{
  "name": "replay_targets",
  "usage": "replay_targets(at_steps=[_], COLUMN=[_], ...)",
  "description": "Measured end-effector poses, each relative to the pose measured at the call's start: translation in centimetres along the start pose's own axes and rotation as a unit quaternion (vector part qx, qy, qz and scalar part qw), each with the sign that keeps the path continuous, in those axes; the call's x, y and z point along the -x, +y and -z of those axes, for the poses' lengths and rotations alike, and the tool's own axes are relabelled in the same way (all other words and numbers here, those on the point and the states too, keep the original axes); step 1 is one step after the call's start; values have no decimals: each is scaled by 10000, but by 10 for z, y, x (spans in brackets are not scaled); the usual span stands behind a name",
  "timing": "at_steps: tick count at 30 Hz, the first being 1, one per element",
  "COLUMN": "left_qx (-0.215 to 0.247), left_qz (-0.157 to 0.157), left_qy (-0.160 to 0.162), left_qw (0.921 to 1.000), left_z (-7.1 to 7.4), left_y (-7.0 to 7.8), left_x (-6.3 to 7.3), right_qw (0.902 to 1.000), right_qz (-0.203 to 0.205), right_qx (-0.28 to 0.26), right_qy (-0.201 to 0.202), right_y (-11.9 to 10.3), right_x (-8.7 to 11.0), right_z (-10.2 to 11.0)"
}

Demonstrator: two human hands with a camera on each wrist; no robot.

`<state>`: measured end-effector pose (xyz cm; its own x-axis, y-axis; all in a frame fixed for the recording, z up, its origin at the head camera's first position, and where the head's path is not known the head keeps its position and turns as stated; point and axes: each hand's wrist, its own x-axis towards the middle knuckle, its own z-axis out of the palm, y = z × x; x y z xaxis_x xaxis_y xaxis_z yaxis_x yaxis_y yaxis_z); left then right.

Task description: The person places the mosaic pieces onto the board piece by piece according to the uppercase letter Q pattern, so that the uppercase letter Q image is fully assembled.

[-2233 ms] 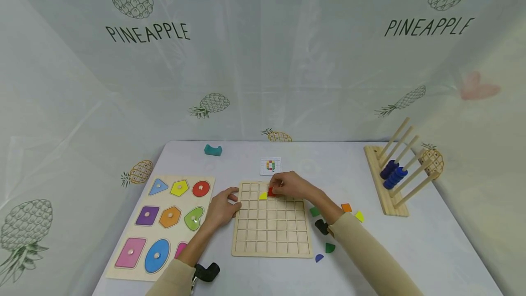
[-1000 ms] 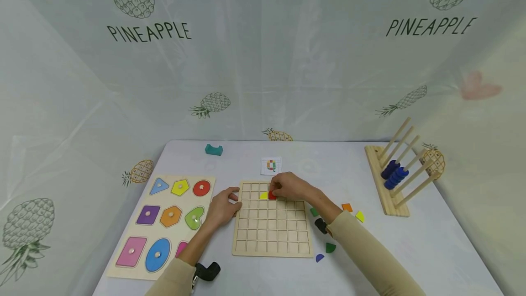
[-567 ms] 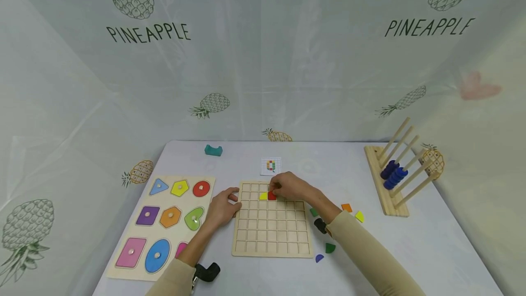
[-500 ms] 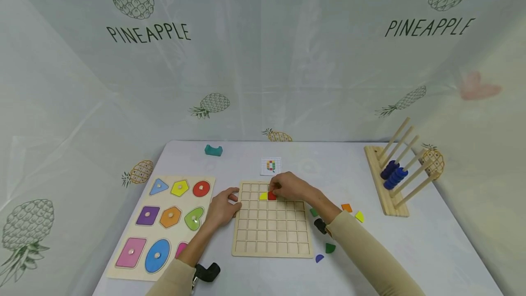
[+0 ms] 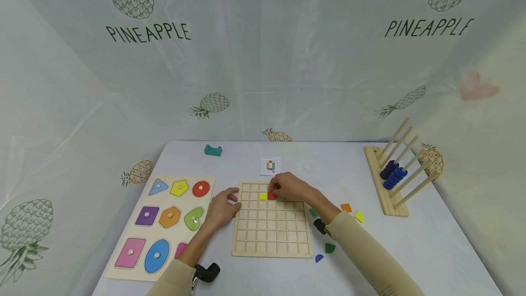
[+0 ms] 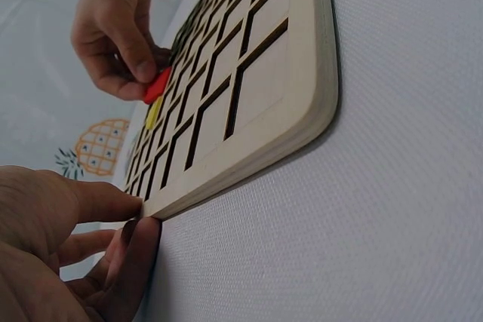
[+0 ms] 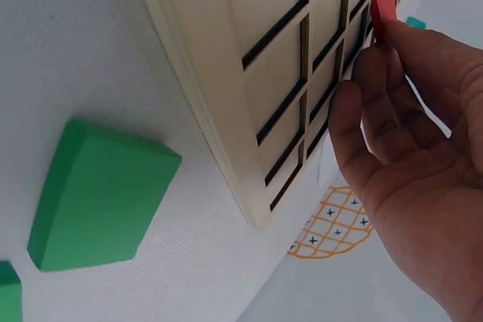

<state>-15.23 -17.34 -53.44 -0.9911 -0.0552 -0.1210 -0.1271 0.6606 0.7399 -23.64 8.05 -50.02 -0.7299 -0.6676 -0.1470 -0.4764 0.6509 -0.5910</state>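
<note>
A wooden grid board (image 5: 273,232) lies in the middle of the table. My left hand (image 5: 222,207) holds its left edge, with a fingertip and thumb at the rim in the left wrist view. My right hand (image 5: 290,186) pinches a small red block (image 7: 383,7) between thumb and fingers at a cell in an upper row. In the left wrist view the red block looks slightly raised from the board; the fingers hide part of it. A yellow piece (image 5: 263,196) sits in the cell just left of it.
A pattern card (image 5: 270,166) lies behind the board. Right of it are loose pieces: green (image 7: 106,194), orange (image 5: 346,207), yellow (image 5: 359,216) and purple (image 5: 319,257). A shape puzzle (image 5: 156,227) lies left, a peg stand (image 5: 386,182) right, a teal block (image 5: 213,150) at the back.
Since the earliest frame, the red block has come down slightly towards the near side, level beside the yellow piece. The left hand and the board stay put.
</note>
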Motion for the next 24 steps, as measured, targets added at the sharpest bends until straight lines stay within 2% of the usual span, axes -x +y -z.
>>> replay_targets(at_steps=[24], left_qx=[29], left_qz=[9], left_qy=[20], left_qw=[10000], left_z=[0], left_y=[0], left_x=[1], right_qw=[10000], right_qz=[15], right_qx=[41], right_qy=[-14], right_y=[2], right_x=[-1], right_z=[-3])
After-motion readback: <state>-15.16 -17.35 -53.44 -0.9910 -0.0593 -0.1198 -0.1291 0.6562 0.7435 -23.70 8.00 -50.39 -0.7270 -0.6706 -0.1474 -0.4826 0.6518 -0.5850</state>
